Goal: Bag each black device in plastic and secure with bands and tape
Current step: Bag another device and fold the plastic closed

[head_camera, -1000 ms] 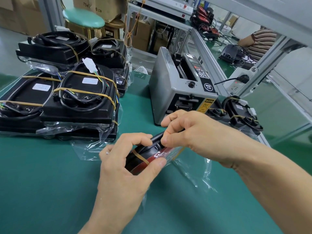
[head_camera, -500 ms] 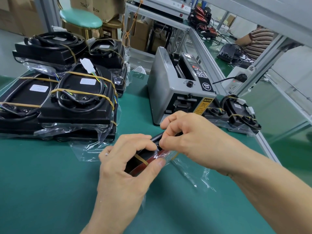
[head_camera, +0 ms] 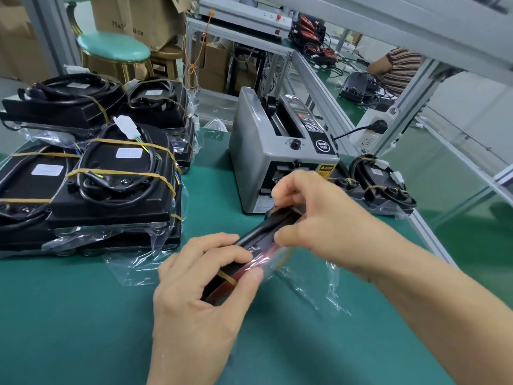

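A black device [head_camera: 259,232] with a red underside stands on its edge on the green table, inside a clear plastic bag [head_camera: 313,284]. A tan rubber band [head_camera: 227,276] crosses its near end. My left hand [head_camera: 200,293] grips the near end, thumb on the bag's side. My right hand [head_camera: 313,218] pinches the plastic against the device's far part, just in front of the grey tape dispenser [head_camera: 277,159]. Most of the device is hidden by my hands.
Stacks of bagged, banded black devices [head_camera: 111,184] fill the left of the green table [head_camera: 69,315]. One more bagged device [head_camera: 380,184] lies right of the dispenser by the table's metal edge. A stool, cartons and another person's bench stand behind.
My right hand has shifted a little along the device toward the dispenser, still pinching the plastic. My left hand keeps its grip. The device now shows more of its black top edge.
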